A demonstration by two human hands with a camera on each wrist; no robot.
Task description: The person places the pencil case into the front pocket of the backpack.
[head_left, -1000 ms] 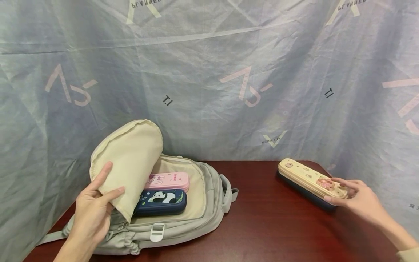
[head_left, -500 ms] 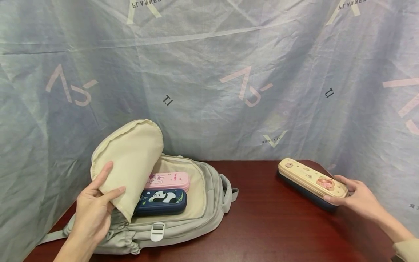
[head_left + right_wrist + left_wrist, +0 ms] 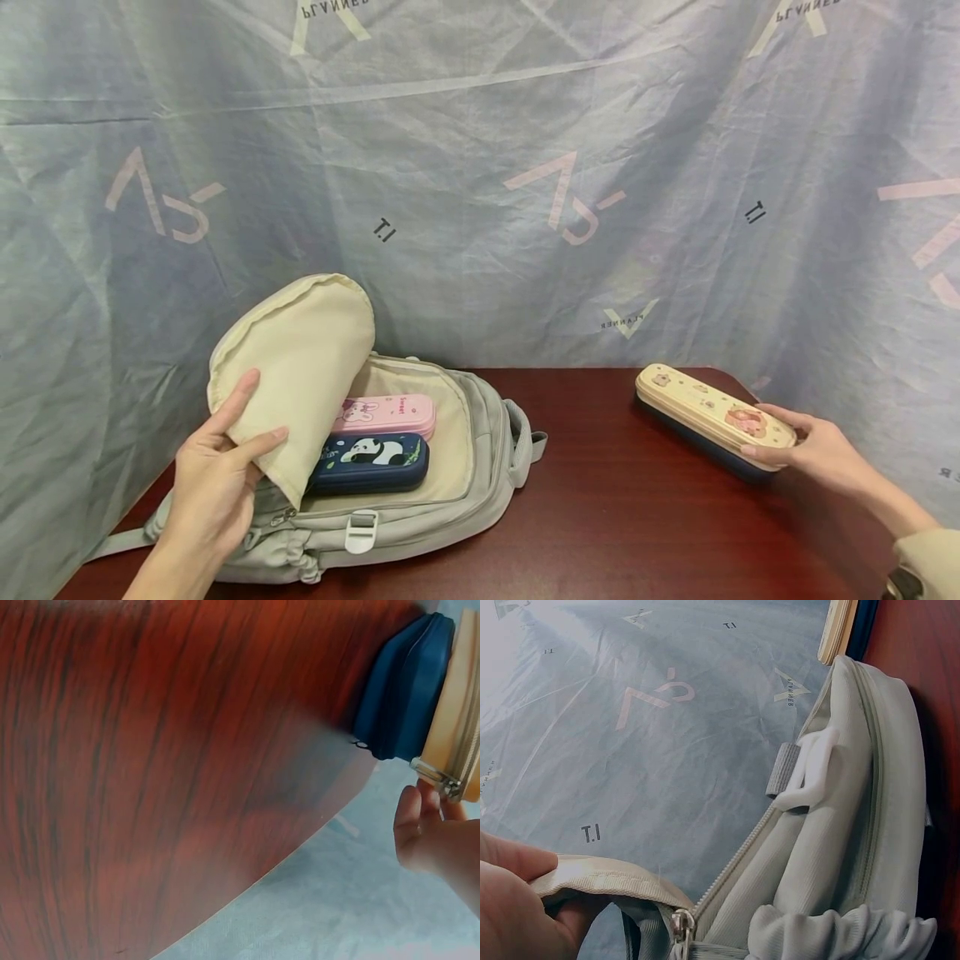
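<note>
On the left of the head view lies a pale grey backpack [image 3: 427, 533], unzipped. My left hand [image 3: 213, 475] pinches its cream-lined flap [image 3: 300, 367] between thumb and fingers and keeps it lifted. Inside are a pink pencil case [image 3: 411, 410] with a rabbit and a navy pencil case [image 3: 367, 479] with a panda; the flap hides their left ends. At the right, a cream pencil case [image 3: 697, 402] sits on top of a dark blue pencil case [image 3: 690, 437]. My right hand [image 3: 832, 454] grips the cream case's near end, fingers beside its zipper pull [image 3: 435, 776] in the right wrist view.
Everything stands on a dark red wooden table [image 3: 600, 500]. A grey printed cloth [image 3: 480, 208] hangs behind and along both sides. The backpack's top handle [image 3: 519, 446] points toward the middle of the table. The table's edge [image 3: 255, 883] runs close by the right-hand cases.
My right hand's fingers have closed in around the near end of the cream pencil case, which has barely shifted. The left hand and the flap have stayed where they were.
</note>
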